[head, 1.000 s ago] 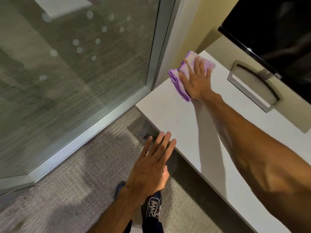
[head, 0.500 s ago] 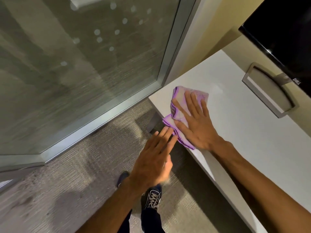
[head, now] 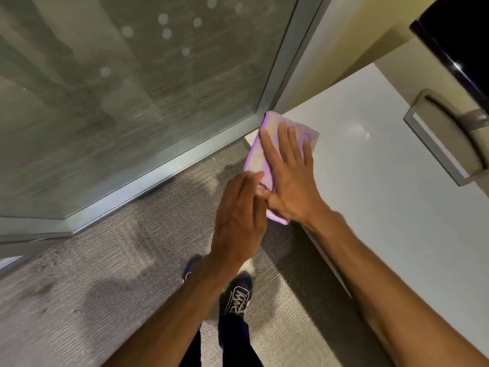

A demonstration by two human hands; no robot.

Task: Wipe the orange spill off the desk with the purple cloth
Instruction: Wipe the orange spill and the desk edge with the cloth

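Observation:
The purple cloth (head: 258, 152) lies folded at the near left corner of the white desk (head: 383, 194), hanging slightly past the desk's edge. My right hand (head: 288, 176) presses flat on it with fingers spread. My left hand (head: 239, 215) is held flat just off the desk's edge, its fingertips touching the cloth's lower edge beside my right thumb. No orange spill shows on the bare desk surface; whatever lies under the cloth is hidden.
A monitor (head: 455, 46) stands at the back right on a silver stand base (head: 444, 144). A glass wall with a metal frame (head: 158, 165) runs along the left. Grey carpet (head: 92, 287) and my shoes (head: 238, 298) are below.
My right hand dragged the cloth from the desk's far corner toward the near edge. My left hand rose from beside the desk to meet the cloth at the edge.

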